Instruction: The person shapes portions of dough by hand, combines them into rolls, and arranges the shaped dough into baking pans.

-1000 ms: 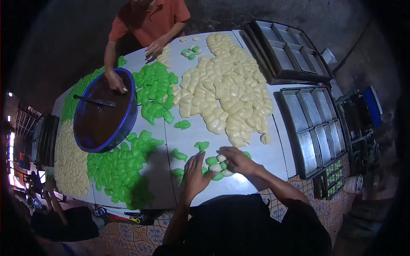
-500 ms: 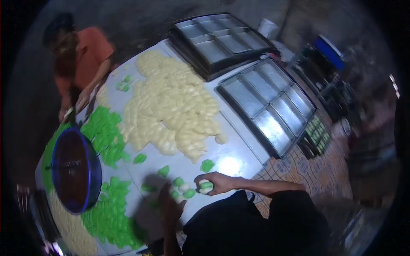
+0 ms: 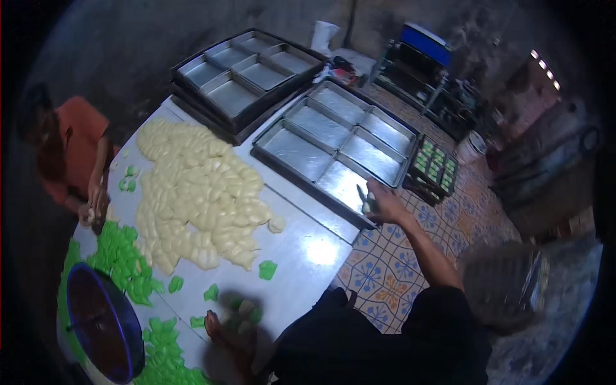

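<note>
My right hand (image 3: 384, 204) reaches out over the near right corner of a divided metal baking tray (image 3: 333, 154). Its fingers are closed round green-and-white dough pieces (image 3: 367, 202); how many it holds is hard to make out. My left hand (image 3: 220, 332) hangs low over the table's front, in shadow, its visible fingers stretched out and holding nothing I can see. Just beside it sits a small cluster of green and pale dough balls (image 3: 242, 314). Flat green dough pieces (image 3: 267, 269) lie singly around them. A big spread of cream dough pieces (image 3: 199, 192) covers the table's middle.
More green dough (image 3: 119, 260) surrounds a dark basin (image 3: 102, 324) at the left. Stacked divided trays (image 3: 240, 80) stand at the far edge. Filled trays (image 3: 435, 167) sit low on the tiled floor (image 3: 385, 282). A person in an orange shirt (image 3: 80, 144) works across the table.
My right hand has moved from beside the dough cluster, up and right to the tray, carrying the dough pieces. My left hand stays near the cluster. The view has turned to the right.
</note>
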`<state>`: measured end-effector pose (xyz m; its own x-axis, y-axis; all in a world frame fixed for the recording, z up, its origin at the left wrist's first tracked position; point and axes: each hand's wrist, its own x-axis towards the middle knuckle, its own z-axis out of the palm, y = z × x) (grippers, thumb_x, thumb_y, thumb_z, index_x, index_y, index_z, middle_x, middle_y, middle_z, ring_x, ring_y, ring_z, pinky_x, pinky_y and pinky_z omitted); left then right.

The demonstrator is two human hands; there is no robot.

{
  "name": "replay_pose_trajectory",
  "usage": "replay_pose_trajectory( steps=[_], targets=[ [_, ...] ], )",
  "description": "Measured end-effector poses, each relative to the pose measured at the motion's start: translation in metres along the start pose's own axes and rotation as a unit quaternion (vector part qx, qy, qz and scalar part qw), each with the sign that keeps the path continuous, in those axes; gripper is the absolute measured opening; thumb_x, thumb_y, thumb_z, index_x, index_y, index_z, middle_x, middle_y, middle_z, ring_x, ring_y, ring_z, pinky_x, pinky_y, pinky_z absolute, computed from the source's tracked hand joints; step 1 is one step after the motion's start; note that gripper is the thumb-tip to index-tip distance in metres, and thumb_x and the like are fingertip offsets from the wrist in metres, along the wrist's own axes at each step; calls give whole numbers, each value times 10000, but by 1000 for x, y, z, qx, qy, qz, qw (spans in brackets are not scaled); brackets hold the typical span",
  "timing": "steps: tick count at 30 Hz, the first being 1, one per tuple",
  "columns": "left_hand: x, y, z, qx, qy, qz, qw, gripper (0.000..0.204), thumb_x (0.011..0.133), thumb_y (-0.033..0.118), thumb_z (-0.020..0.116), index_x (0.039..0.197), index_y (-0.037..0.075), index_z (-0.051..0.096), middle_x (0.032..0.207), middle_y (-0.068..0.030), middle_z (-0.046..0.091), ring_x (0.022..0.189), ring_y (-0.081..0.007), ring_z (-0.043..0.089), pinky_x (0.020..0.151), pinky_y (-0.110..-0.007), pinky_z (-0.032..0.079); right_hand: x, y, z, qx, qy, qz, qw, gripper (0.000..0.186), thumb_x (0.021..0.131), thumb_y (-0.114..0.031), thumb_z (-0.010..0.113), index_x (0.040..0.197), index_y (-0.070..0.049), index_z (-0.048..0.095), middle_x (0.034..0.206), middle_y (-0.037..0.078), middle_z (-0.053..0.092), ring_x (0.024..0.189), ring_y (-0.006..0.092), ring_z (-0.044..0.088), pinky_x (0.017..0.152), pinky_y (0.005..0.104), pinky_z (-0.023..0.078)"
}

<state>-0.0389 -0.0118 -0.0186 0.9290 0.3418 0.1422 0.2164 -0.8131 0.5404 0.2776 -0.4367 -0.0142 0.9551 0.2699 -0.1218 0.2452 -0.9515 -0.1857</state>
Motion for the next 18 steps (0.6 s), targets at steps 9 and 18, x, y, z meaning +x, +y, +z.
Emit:
replay_pose_trajectory(
  steps=[9, 18],
  targets=[
    [-68, -39, 52, -189, 212, -141, 948, 727, 787, 243, 679, 1359, -43, 334, 1356, -256, 395, 1295, -409, 355, 1084, -470, 273, -40, -211, -1, 250, -145, -381, 878, 744, 686, -264, 804, 1330, -86, 478, 1403, 182, 399, 1286, 370, 400, 1041, 456, 368],
    [-95, -19, 67, -132, 287, -260, 912, 536, 864, 144, 611, 1326, -28, 402, 1269, -200, 494, 1208, -350, 453, 1031, -440, 337, -69, -355, 115, 72, -85, -676, 728, 805, 732, -513, 677, 1429, -309, 328, 1416, 211, 325, 1290, 379, 345, 1036, 515, 314]
  ],
)
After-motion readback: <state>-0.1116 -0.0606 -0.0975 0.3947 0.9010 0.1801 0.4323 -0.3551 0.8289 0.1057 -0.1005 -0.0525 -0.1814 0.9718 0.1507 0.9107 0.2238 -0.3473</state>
